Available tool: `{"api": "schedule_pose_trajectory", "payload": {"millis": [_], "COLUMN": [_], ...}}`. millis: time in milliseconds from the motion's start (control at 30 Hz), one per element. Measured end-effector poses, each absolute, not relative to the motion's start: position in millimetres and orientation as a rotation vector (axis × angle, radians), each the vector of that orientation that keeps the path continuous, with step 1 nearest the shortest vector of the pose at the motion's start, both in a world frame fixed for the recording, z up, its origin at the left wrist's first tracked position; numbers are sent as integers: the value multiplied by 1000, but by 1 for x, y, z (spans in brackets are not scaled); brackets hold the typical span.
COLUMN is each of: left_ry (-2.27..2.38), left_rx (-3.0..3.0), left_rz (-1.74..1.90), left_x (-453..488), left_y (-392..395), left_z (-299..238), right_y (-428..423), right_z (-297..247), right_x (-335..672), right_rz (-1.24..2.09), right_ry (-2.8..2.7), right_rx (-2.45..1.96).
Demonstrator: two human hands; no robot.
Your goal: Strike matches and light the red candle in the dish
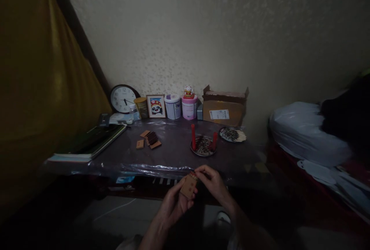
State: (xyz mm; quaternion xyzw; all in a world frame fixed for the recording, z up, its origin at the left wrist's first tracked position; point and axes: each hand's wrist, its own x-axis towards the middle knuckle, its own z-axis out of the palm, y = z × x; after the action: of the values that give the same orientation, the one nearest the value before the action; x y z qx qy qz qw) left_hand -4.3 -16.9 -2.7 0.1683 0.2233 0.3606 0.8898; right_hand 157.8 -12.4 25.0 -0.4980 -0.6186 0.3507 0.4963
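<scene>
My left hand (177,202) is closed around a small brown matchbox (189,187) held tilted before the table edge. Red-tipped matches (192,175) stick out of its upper end. The thumb and forefinger of my right hand (212,182) pinch at these match heads, seemingly on a single match; the fingertips partly cover it. Beyond my hands, a round metal plate (203,154) bears two red candles, a taller one (193,136) on the left and a shorter one (214,141) on the right, with dark bits between them.
Brown matchbox pieces (140,144) and dark strips (151,138) lie left on the plastic-covered table (173,138). A second plate (229,134) carries matchsticks with dark ends. Behind stand a clock (123,99), tubs (172,107) and a cardboard box (222,109); a book (89,146) lies left.
</scene>
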Motion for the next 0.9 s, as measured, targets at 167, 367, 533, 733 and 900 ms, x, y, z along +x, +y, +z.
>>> {"api": "schedule_pose_trajectory", "payload": {"millis": [167,367,533,733,900], "left_ry": [515,567,536,556,566], "left_rx": [332,367,383,368,369], "left_rz": [725,730,739,713,718], "left_x": [-4,-4,-4,-2,-3], "left_y": [-16,-16,-16,-15,-15], "left_z": [0,0,-1,-2,-4], "right_y": [-16,-15,-16,-15,-16], "right_z": [25,20,19,18,17], "right_x": [162,164,164,166,165], "right_rz": [662,612,616,610,623], "right_ry": [-1765,-1875,-1881,-1887,-1873], "right_rx": [-1147,-1162,-1157,-1169,-1168]}}
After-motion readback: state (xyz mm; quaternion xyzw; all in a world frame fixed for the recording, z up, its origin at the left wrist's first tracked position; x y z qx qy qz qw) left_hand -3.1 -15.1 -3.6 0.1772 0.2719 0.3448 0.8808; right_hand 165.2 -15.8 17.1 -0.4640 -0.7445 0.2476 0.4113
